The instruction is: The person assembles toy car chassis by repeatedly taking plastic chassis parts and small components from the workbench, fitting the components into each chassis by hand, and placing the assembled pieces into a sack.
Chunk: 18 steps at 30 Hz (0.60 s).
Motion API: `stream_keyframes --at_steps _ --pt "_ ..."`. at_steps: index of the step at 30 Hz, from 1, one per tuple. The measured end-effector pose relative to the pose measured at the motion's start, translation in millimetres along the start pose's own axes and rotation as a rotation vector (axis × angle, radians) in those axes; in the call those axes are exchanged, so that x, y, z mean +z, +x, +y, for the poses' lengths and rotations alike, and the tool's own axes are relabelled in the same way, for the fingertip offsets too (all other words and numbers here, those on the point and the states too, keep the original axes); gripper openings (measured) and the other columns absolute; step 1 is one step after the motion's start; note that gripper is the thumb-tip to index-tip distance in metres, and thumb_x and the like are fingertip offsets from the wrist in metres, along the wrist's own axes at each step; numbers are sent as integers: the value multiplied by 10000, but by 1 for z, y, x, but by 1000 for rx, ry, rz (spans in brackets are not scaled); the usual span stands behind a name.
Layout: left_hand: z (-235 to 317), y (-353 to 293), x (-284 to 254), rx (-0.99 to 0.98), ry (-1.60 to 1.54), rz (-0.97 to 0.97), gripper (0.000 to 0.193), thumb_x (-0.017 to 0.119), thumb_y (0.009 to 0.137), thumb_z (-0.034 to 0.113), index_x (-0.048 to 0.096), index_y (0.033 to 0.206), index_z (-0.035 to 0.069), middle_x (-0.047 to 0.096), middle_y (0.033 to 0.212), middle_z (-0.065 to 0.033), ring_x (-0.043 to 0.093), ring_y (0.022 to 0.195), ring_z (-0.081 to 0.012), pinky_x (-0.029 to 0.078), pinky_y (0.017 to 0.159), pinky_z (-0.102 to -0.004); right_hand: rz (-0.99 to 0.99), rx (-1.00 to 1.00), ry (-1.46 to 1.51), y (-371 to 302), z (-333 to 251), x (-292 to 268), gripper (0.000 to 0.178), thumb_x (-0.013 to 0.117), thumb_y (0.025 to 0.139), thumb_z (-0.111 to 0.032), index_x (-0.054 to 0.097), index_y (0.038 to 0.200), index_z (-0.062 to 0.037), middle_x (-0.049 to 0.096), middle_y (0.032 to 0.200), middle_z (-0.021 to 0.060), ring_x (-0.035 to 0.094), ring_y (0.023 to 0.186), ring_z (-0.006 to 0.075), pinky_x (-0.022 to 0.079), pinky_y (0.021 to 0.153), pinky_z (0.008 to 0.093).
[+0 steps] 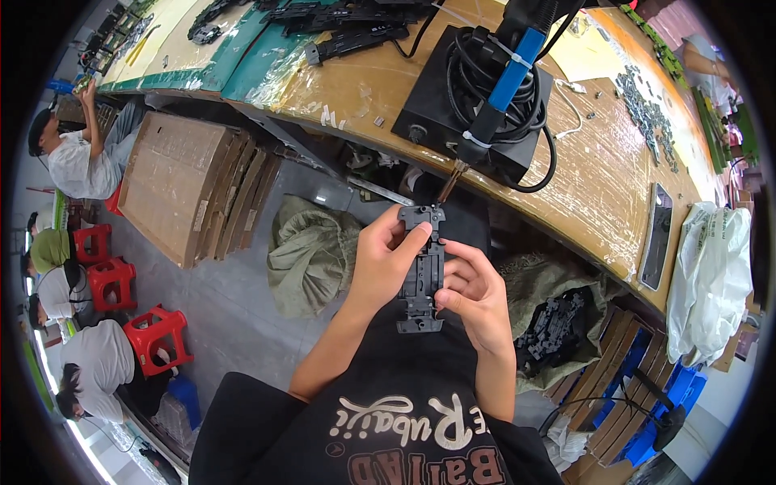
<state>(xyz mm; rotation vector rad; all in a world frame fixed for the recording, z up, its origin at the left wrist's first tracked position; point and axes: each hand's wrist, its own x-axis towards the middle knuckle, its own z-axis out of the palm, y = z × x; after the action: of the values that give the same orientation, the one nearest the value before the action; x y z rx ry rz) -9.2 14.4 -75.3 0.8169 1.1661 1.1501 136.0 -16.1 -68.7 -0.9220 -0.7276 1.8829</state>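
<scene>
Over my lap I hold a long, narrow black plastic part (420, 279), with ridges and small holes along it. My left hand (384, 263) grips its upper left side, thumb pressed on the face near the top end. At the right edge, my right hand (477, 295) holds the part between thumb and bent fingers. Just above the part's top end is the metal tip of a tool like a soldering iron (446, 187), with a blue-banded handle and white cable ties. Whether the tip touches the plastic, I cannot tell.
A black box (428, 85) with coiled cable sits on the wooden workbench (364, 101). A phone (656, 234) and white plastic bag (711, 279) lie at its right edge. Below are a sack of black parts (558, 327), another green sack (307, 255) and stacked cardboard (174, 178). People sit left.
</scene>
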Motion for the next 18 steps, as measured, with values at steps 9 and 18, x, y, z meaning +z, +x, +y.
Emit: stream_keyframes --at_steps 9,18 --pt "-6 2 -7 76 -9 -29 96 512 843 104 541 852 13 528 687 27 422 599 -6 324 510 -170 -23 68 138 -2 -5 -1 567 621 729 60 367 1233 8 541 932 108 584 787 156 519 554 221" --pt "-5 7 -10 27 -79 -55 87 494 835 87 529 833 6 501 676 36 414 601 -9 332 515 -183 -39 71 178 2 0 3 559 620 731 58 354 1220 5 534 910 107 595 783 170 541 553 239"
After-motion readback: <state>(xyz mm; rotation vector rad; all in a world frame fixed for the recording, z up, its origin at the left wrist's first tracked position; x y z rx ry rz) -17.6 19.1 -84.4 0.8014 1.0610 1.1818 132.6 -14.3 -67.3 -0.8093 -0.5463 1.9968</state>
